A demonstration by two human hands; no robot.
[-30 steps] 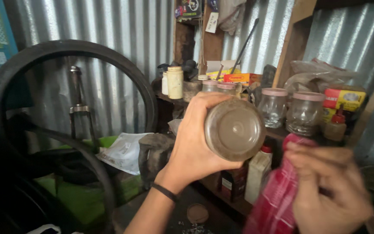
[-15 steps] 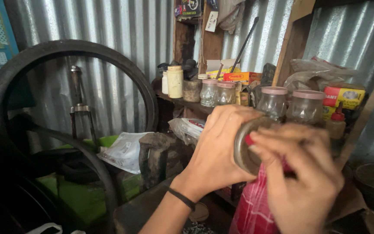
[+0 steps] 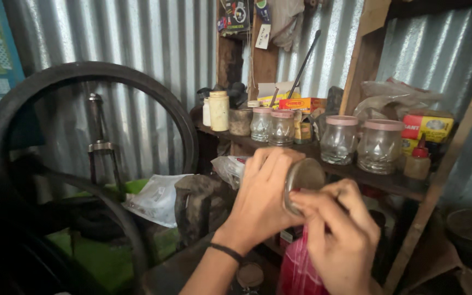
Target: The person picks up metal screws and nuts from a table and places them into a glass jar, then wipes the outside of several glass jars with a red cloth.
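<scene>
Four clear glass jars stand on the far shelf (image 3: 356, 177), two (image 3: 271, 125) further left and two (image 3: 359, 143) right, beside one cream bottle (image 3: 219, 110). A fifth jar (image 3: 303, 180) sits near centre, the left hand (image 3: 260, 199) wrapped round it. The right hand (image 3: 340, 235), which clutched a red cloth (image 3: 299, 267) a second ago, now pinches the jar's rim, cloth hanging beneath.

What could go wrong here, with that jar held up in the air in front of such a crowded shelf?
The jar rests on nothing; only the left hand wraps it while the right hand presses a red cloth against its end, so a slip could likely drop it. The glass jars on the shelf stand right behind, so a jolt of the hands might knock them.
</scene>
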